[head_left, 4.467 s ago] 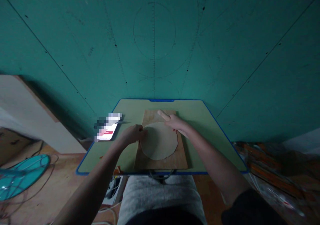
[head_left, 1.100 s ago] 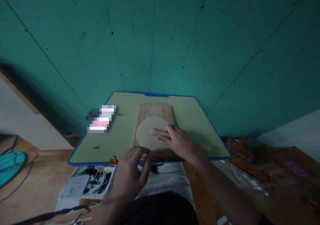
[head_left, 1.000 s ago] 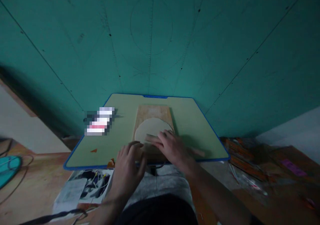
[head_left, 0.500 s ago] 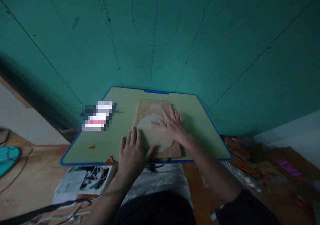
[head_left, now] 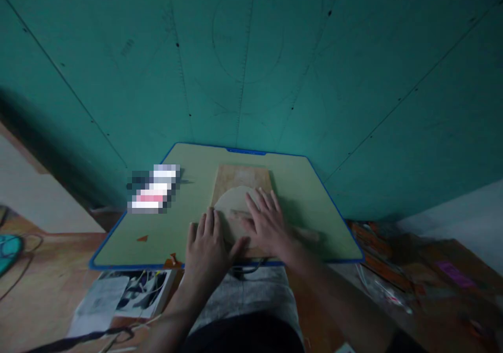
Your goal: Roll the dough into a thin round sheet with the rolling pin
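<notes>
We see a pale, flat round of dough [head_left: 232, 202] lying on a wooden board [head_left: 240, 177], thin and smooth, its near part hidden by our hands. A wooden rolling pin [head_left: 310, 233] lies across it. Our right hand [head_left: 267, 226] presses flat on the pin, fingers spread. Our left hand [head_left: 208, 243] rests open, palm down, at the dough's near left edge. The board sits on a green, blue-rimmed table [head_left: 306, 196].
</notes>
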The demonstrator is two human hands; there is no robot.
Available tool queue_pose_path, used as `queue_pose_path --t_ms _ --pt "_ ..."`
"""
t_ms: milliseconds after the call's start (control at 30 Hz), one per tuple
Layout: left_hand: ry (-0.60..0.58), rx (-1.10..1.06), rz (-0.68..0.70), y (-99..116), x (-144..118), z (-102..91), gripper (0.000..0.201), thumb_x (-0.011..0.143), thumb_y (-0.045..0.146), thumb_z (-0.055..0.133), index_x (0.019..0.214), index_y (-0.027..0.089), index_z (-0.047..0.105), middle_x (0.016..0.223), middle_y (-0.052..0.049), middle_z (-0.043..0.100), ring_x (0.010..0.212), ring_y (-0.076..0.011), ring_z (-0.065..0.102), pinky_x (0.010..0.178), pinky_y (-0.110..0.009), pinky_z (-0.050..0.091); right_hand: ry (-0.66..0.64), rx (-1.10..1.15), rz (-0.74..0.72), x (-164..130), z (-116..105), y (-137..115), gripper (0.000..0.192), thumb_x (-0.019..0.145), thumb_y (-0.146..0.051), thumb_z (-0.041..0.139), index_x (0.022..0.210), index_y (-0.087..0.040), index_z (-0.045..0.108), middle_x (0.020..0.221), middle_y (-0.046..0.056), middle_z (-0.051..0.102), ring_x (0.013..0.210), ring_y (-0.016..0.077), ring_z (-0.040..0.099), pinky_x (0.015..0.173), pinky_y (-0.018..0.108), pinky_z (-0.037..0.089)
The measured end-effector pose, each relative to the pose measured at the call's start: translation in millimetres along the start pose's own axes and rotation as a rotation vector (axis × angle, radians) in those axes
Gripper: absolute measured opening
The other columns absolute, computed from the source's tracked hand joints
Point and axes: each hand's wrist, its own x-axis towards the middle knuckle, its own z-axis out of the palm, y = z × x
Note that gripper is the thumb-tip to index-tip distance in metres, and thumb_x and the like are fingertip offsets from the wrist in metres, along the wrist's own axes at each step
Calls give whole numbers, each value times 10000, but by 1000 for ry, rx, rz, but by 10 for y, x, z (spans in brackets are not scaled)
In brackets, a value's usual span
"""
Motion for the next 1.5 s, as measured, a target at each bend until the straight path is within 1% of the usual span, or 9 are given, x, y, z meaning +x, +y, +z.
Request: queue_pose_path --t_ms 100,300,567,700,800,1000,1167,1233,1500 --pt "5 1 -13 15 4 -14 932 949 735 291 1409 -56 471 1458 -315 493 1306 -409 536 1043 -565 438 28 -17 -8 26 39 31 658 1007 -544 388 1546 -166 383 1590 169 395 1489 316 301 1218 533 171" --pt "19 28 -16 4 -8 14 911 956 715 299 1400 -58 484 1459 -306 497 1299 -405 544 1048 -554 437 90 -75 171 617 -112 465 490 1039 -415 365 1350 -104 582 1386 191 592 1331 311 487 1138 486 316" --pt "-43 17 -62 38 59 -7 873 930 690 380 1406 -35 487 1456 -310 499 1345 -417 500 1064 -571 422 142 -26 8 -348 -24 263 195 961 -324 595 1074 -192 684 1333 157 624 1187 290 583 981 429 470" --pt "-34 -11 -86 117 157 -17 842 936 658 388 1423 -24 470 1448 -304 511 1355 -418 491 1069 -570 423 172 41 168 -370 -182 465 241 984 -268 556 1188 -208 670 1169 126 714 1064 260 664 878 366 524" --pt "-14 -41 -82 142 181 26 911 918 715 382 1419 -41 463 1446 -331 497 1365 -430 476 1066 -562 430 137 118 125 -287 -232 419 286 991 -259 553 1257 -233 651 1175 98 728 1053 233 682 867 330 535" --pt "4 -47 -77 144 144 72 1081 835 832 420 1361 -111 479 1407 -387 497 1354 -465 473 1087 -546 418 27 130 -146 15 -8 107 409 1024 -389 484 1372 -211 604 1498 124 533 1416 248 440 1183 446 321" --pt "16 -66 -111 174 134 74 1107 816 844 430 1406 -93 425 1442 -385 461 1373 -451 459 1097 -554 413 -62 65 46 785 46 237 612 1041 -515 360 1530 -150 414 1631 166 314 1524 291 238 1231 503 162" --pt "9 -77 -127 181 130 70 1098 812 833 453 1426 -76 406 1448 -381 456 1378 -453 452 1098 -566 407 -83 57 92 885 30 250 636 1040 -538 329 1532 -142 407 1642 170 283 1533 297 205 1232 522 143" --pt "-37 -141 -100 187 117 -14 1055 824 797 487 1432 -61 399 1465 -381 436 1401 -452 421 1094 -564 416 -11 43 -136 -89 41 49 660 1030 -507 352 1552 -104 359 1629 170 317 1524 300 226 1238 503 167"
